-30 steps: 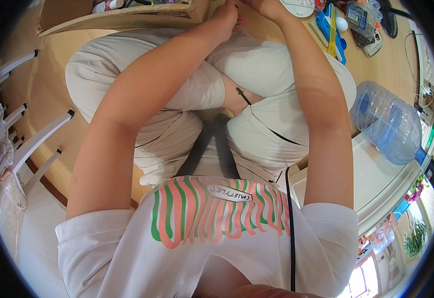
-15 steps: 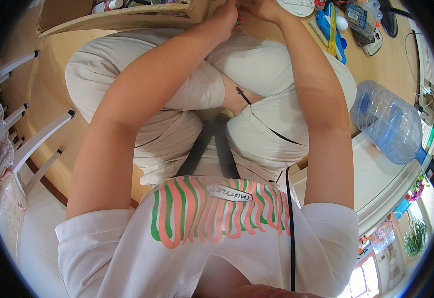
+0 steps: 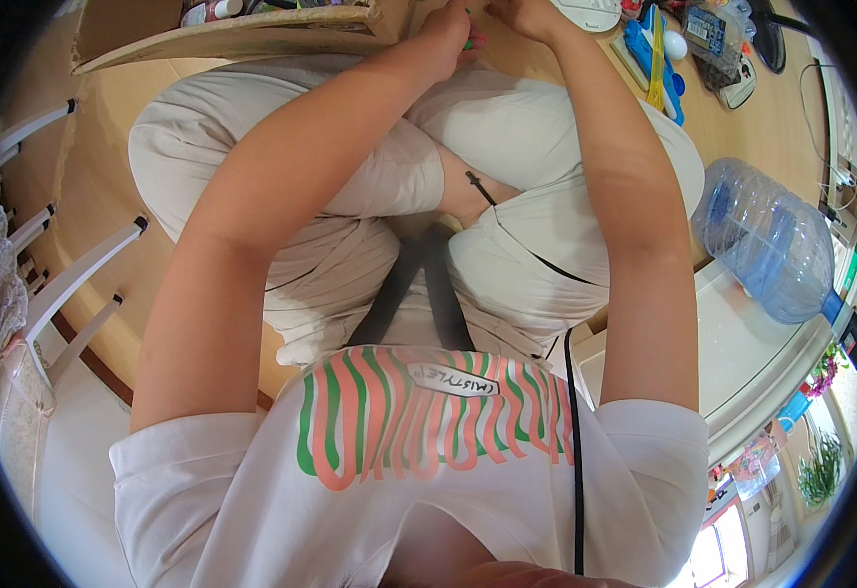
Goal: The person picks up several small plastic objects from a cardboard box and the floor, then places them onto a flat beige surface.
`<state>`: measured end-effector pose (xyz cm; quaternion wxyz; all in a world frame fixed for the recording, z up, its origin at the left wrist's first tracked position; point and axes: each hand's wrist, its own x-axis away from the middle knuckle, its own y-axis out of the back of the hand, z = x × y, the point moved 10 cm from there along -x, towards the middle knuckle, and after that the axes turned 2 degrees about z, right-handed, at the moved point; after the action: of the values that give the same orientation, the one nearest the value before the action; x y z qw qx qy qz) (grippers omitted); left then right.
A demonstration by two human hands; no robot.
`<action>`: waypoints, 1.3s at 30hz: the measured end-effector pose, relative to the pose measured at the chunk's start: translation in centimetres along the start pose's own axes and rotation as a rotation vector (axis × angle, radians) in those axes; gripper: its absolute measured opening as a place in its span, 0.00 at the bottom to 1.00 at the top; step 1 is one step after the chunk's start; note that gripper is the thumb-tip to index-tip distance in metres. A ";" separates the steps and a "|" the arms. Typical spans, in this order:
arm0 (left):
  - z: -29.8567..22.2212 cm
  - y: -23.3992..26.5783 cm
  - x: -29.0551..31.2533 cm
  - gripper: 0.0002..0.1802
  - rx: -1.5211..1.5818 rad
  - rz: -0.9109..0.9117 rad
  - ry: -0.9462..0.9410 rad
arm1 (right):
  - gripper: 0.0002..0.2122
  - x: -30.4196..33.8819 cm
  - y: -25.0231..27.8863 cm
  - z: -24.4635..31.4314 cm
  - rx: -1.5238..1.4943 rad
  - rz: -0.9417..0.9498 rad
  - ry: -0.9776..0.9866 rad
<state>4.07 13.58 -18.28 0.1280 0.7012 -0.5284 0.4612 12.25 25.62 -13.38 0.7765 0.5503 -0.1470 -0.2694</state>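
A person in a white shirt (image 3: 272, 519) with pink and green waves sits cross-legged in pale trousers (image 3: 507, 118) on a wood-toned floor (image 3: 791, 108). The carton (image 3: 252, 41) lies at the far left, partly out of view, with small containers inside; its right end is just beside the left hand (image 3: 451, 37). A clear blue jug (image 3: 762, 240) lies on its side at the right. White rods (image 3: 85, 265) with black tips jut in from the left.

Both hands are at the far edge, which cuts them off. The left hand's fingers are curled; whether they pinch anything, I cannot tell. The right hand (image 3: 527, 16), just apart from it, has its visible fingers bent toward the left; its grip cannot be told. Nearest it on the right is a white disc (image 3: 590, 12), then a blue thing (image 3: 634, 41) under a yellow strip (image 3: 656, 69), and a white ball (image 3: 675, 46).
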 end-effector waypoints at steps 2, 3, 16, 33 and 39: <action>0.0 0.1 -0.1 0.30 -0.004 0.011 0.010 | 0.11 -0.1 0.0 0.2 -0.015 -0.002 -0.007; 0.1 -0.1 0.0 0.31 -0.010 0.026 0.021 | 0.11 -0.2 0.2 0.2 -0.014 -0.002 -0.008; 0.4 -1.4 -0.4 0.29 0.000 0.060 0.017 | 0.17 0.1 0.9 -1.2 -0.140 -0.079 -0.105; 0.0 -1.0 0.5 0.26 -0.024 0.050 0.023 | 0.17 0.8 3.5 -1.7 -0.336 -0.094 -0.434; -0.2 -1.0 0.6 0.24 -0.026 0.084 0.011 | 0.18 0.7 3.7 -0.6 -0.342 -0.076 -0.423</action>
<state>4.83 13.76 -17.43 0.1206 0.6742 -0.5624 0.4632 14.04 26.61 -10.17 0.7995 0.3481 -0.2375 -0.4282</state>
